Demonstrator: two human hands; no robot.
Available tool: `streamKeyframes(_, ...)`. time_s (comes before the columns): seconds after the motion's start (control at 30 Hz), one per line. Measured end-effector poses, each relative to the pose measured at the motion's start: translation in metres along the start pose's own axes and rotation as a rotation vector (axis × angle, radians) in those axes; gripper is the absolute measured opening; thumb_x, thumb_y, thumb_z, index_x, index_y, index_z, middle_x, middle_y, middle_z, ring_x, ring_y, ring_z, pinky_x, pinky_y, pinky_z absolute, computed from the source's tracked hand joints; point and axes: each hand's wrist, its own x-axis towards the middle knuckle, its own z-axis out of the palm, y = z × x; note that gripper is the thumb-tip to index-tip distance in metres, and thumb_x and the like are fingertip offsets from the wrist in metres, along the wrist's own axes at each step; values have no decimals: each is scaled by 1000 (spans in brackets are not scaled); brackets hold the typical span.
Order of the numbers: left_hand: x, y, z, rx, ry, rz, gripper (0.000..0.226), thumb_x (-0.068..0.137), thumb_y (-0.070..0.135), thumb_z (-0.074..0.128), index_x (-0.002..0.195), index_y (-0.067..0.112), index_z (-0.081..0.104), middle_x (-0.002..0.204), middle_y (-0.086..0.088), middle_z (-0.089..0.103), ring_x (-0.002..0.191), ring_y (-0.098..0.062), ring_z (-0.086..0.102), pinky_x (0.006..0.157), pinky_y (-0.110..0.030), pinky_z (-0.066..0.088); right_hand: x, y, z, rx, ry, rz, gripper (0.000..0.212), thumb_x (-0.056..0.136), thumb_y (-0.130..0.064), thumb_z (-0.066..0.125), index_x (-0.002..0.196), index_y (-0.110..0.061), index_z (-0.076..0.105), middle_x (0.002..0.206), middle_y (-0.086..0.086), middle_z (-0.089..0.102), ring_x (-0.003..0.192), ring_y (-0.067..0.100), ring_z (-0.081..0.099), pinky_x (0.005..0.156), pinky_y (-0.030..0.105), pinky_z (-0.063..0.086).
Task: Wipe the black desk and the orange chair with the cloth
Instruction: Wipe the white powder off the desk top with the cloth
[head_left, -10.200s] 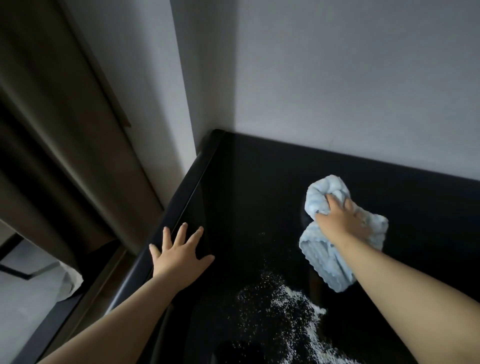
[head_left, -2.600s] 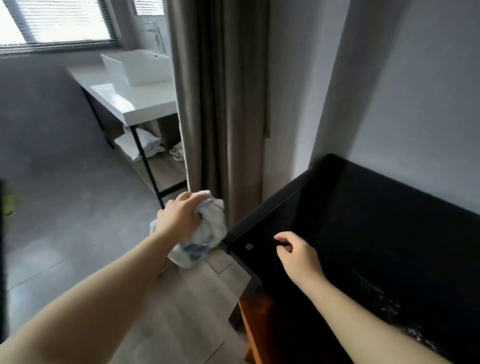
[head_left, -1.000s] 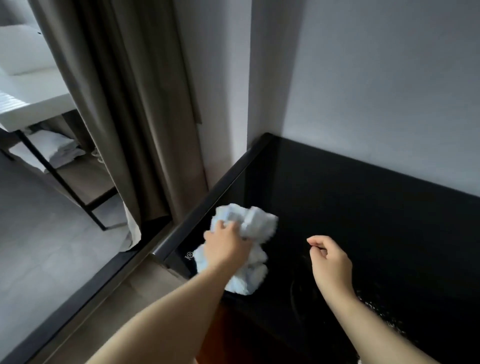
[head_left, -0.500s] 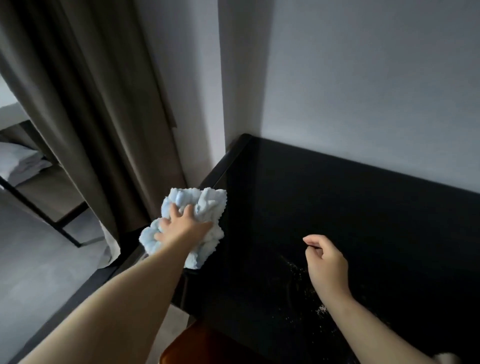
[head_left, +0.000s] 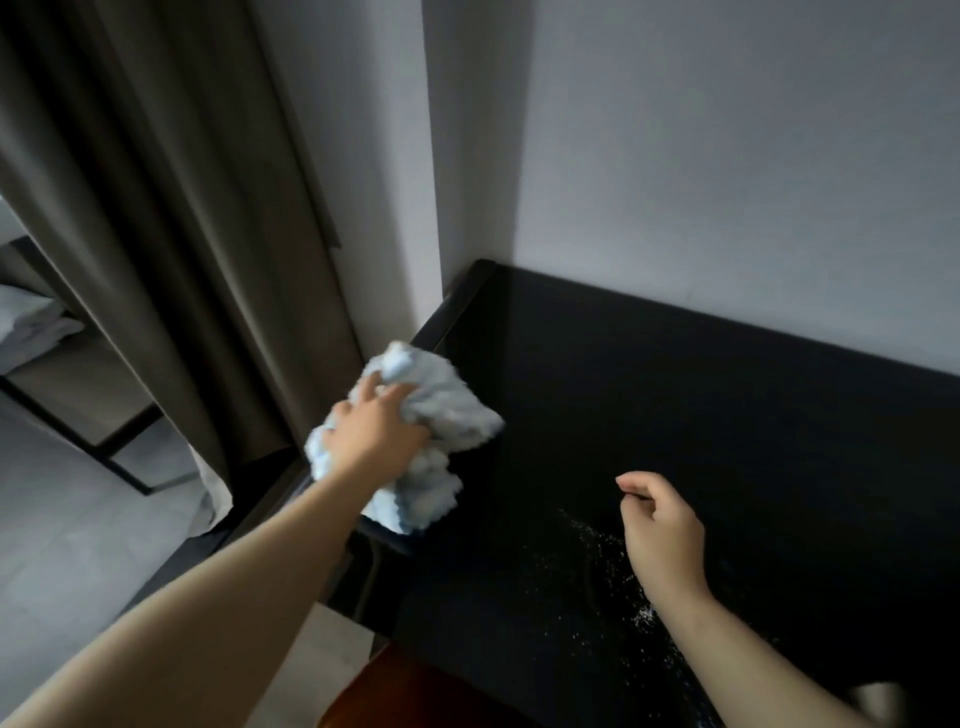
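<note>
Head view only. Left hand (head_left: 376, 431) has its fingers (head_left: 369, 389) dug into a bunched light-blue cloth (head_left: 441, 410), pressing it down on the left edge of the black worktop (head_left: 675, 395), near the front-left corner; part of the cloth overhangs that edge. Right hand (head_left: 662, 535) hovers over the worktop with fingers loosely curled, holding nothing — whether it touches the surface I cannot tell.

Handling, my read: cloth is a fluffy, soft, light microfibre type, it crushes to any shape, so a palm-down grab across the wad is the right hold; loose flaps may drag and scatter crumbs. Worktop looks glossy, hard, low friction — cloth should slide easily.

Surface: white specks (head_left: 608, 566) spread on the worktop just left of the right hand and trailing toward the front edge, so the wipe is not finished. Orange chair (head_left: 415, 696) shows only as a brown-orange sliver under the front edge, not yet touched.

Room: grey wall (head_left: 727, 156) behind the worktop, brown curtain (head_left: 182, 208) at left, grey floor (head_left: 78, 519) below.
</note>
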Motion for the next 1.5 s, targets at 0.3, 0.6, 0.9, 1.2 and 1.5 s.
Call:
streamKeyframes(0.3,-34,49,58,72,-187,60,58,82,47,43,137,49,26,158,8,-1,139,-34,12,108,-53,15,-10,1,-11,23,41,34,24,93,-5,49,101,-23,63,96,-13,58,80,-2,53,60,8,38)
streamKeyframes(0.6,-129,122,100,73,-389,571,57,81,34,55,133,52,38,154,11,18,132,-28,27,103,-43,28,-32,28,-73,15,186,78,25,91,1,49,101,-14,65,100,-2,61,95,13,55,81,24,39)
streamKeyframes(0.9,-124,73,79,92,-100,-14,43,82,43,40,124,51,39,138,12,32,122,-27,31,88,-42,38,-50,79,-145,-8,162,124,24,94,-4,47,109,-17,61,96,-6,58,71,1,52,56,12,38)
streamKeyframes(1.2,-255,171,142,72,-72,-57,46,84,45,39,130,43,40,137,9,35,119,-27,32,82,-40,34,-86,147,-244,-45,21,125,26,94,-6,49,113,-21,60,108,-6,58,82,-3,50,63,11,36)
streamKeyframes(1.5,-365,284,194,-166,-345,293,55,85,35,49,138,42,38,148,8,29,125,-24,32,99,-34,36,-101,169,-305,-2,94,69,25,91,-4,49,103,-20,64,102,-3,62,97,13,54,81,24,38)
